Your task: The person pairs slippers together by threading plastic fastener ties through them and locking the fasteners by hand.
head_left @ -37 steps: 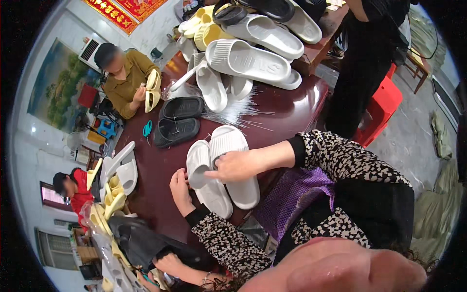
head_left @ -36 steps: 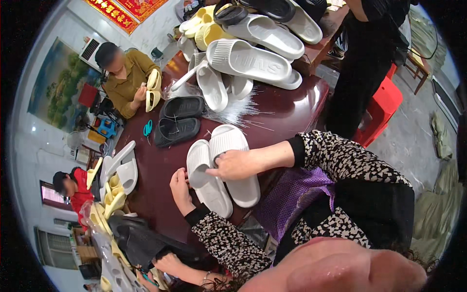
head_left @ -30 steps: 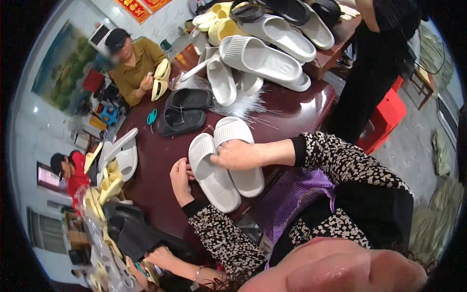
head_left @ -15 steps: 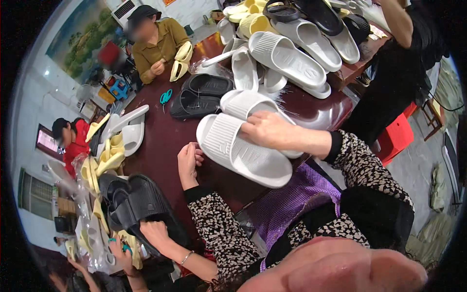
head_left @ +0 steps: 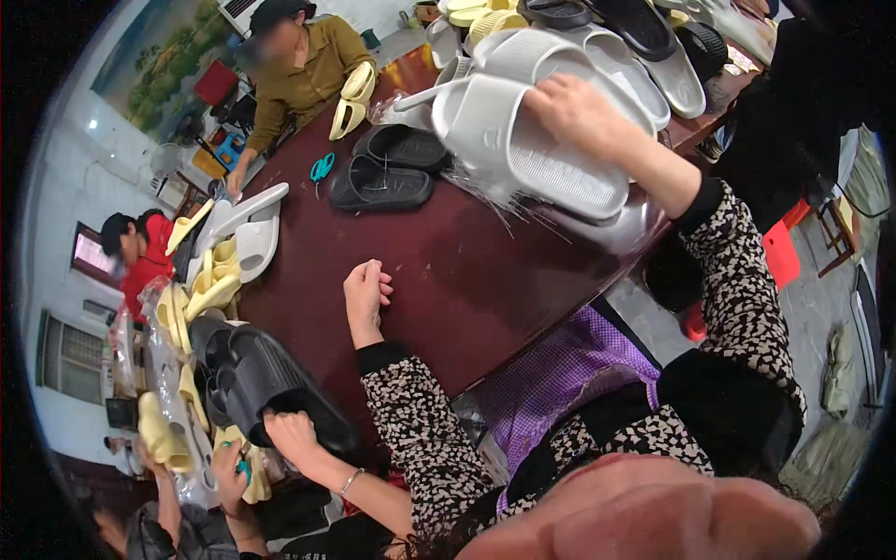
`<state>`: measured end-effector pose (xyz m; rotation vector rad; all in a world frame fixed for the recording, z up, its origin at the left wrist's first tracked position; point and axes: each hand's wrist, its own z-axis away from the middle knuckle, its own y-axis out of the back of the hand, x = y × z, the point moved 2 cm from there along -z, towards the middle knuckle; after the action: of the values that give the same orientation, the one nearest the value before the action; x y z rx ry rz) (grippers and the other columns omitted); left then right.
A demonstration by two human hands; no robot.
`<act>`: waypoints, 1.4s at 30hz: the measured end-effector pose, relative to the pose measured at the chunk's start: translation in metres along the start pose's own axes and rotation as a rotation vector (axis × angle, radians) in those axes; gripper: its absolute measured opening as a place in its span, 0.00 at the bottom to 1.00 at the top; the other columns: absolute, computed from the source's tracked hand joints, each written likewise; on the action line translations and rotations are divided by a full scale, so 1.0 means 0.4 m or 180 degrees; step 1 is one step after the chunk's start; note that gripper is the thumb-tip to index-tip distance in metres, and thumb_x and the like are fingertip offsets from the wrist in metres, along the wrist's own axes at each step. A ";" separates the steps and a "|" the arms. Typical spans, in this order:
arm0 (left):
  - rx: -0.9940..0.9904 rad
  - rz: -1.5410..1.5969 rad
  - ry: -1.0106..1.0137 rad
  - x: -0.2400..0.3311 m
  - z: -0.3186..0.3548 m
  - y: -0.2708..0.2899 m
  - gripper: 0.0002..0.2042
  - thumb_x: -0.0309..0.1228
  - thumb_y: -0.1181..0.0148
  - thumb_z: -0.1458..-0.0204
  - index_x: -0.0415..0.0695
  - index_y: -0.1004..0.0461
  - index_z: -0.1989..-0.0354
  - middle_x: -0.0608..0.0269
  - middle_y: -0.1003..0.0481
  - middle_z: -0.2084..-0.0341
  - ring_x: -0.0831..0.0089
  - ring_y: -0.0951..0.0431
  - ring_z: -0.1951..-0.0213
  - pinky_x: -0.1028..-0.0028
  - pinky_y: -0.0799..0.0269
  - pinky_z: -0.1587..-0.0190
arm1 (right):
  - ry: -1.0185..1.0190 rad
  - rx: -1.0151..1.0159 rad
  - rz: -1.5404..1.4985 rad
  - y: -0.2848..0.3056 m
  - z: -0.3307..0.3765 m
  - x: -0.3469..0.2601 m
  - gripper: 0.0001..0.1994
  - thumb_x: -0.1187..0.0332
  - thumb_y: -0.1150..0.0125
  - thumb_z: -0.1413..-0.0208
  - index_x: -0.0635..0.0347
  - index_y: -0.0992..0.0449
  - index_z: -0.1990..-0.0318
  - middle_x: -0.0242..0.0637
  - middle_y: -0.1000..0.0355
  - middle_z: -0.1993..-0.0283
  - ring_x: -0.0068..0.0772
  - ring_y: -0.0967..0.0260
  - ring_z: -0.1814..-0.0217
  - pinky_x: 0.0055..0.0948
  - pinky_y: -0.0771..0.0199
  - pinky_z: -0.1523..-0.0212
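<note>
A pair of light grey slide slippers (head_left: 569, 163) is in my right hand (head_left: 577, 110), whose fingers are closed at the edge of a strap. The pair is at the near side of the slipper pile, over a bundle of thin clear plastic strands (head_left: 490, 191). My left hand (head_left: 367, 287) is by itself over the dark red table (head_left: 439, 271), its fingers curled loosely with nothing visible in them. Beyond it, two black slippers (head_left: 387, 173) lie side by side, with a thin clear strand on them. Teal scissors (head_left: 322, 167) rest to their left.
Grey, black and yellow slippers (head_left: 495, 23) are heaped at the far right. On the left are more yellow slippers (head_left: 217, 285) and black slippers (head_left: 271, 383), the latter held by a co-worker's hand (head_left: 294, 437). Another co-worker (head_left: 303, 65) sits across the table. A red stool (head_left: 780, 252) stands at right.
My right hand has carried the grey slippers away from me, from the near table to the pile. My left hand has barely moved. The co-worker across has reached an arm toward the left.
</note>
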<state>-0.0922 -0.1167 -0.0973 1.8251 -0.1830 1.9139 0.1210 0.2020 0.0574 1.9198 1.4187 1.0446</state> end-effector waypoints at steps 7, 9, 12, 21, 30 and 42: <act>-0.0076 -0.0096 -0.0010 -0.008 -0.005 0.013 0.13 0.36 0.49 0.42 0.37 0.28 0.61 0.65 0.28 0.79 0.83 0.32 0.83 0.83 0.37 0.85 | -0.0502 0.0077 0.0353 -0.012 0.011 0.111 0.14 0.75 0.48 0.53 0.63 0.31 0.56 0.42 0.31 0.61 0.42 0.33 0.52 0.36 0.32 0.51; -0.0044 -0.0123 0.0018 -0.011 -0.005 0.015 0.13 0.36 0.50 0.42 0.37 0.28 0.61 0.65 0.28 0.79 0.83 0.32 0.83 0.83 0.37 0.85 | -0.0640 0.0133 0.0480 -0.052 0.006 0.156 0.14 0.75 0.48 0.54 0.62 0.30 0.57 0.41 0.30 0.61 0.43 0.34 0.53 0.37 0.32 0.51; -0.0026 -0.0049 0.0018 -0.018 -0.012 0.006 0.12 0.35 0.50 0.42 0.37 0.28 0.62 0.64 0.28 0.79 0.83 0.32 0.84 0.83 0.38 0.86 | -0.0662 0.0426 0.0408 -0.094 0.002 0.241 0.13 0.76 0.48 0.54 0.62 0.30 0.58 0.42 0.30 0.60 0.44 0.34 0.53 0.37 0.31 0.52; 0.0096 -0.0009 -0.0103 -0.006 -0.030 -0.012 0.11 0.34 0.48 0.43 0.37 0.27 0.64 0.65 0.28 0.80 0.83 0.33 0.85 0.83 0.39 0.87 | -0.0726 0.0939 0.0198 -0.119 -0.046 0.361 0.11 0.75 0.45 0.53 0.62 0.28 0.60 0.43 0.28 0.63 0.46 0.31 0.57 0.38 0.29 0.58; 0.0173 0.0047 -0.0093 -0.004 -0.040 -0.017 0.10 0.33 0.48 0.43 0.37 0.27 0.64 0.64 0.28 0.80 0.83 0.32 0.85 0.83 0.39 0.87 | -0.1482 0.0591 -0.0375 -0.106 -0.127 0.390 0.08 0.73 0.51 0.53 0.66 0.26 0.70 0.54 0.27 0.68 0.55 0.29 0.63 0.45 0.30 0.61; 0.0218 0.0240 -0.0033 -0.008 -0.039 -0.010 0.09 0.32 0.48 0.43 0.37 0.27 0.65 0.63 0.27 0.80 0.83 0.32 0.85 0.84 0.38 0.87 | -0.1282 0.0411 0.0693 -0.225 -0.211 0.588 0.05 0.71 0.46 0.56 0.59 0.23 0.74 0.48 0.26 0.72 0.48 0.27 0.67 0.41 0.27 0.64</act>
<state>-0.1047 -0.1072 -0.1028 1.8980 -0.1946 1.9850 0.0378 0.4510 0.0979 2.2611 1.0902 0.6155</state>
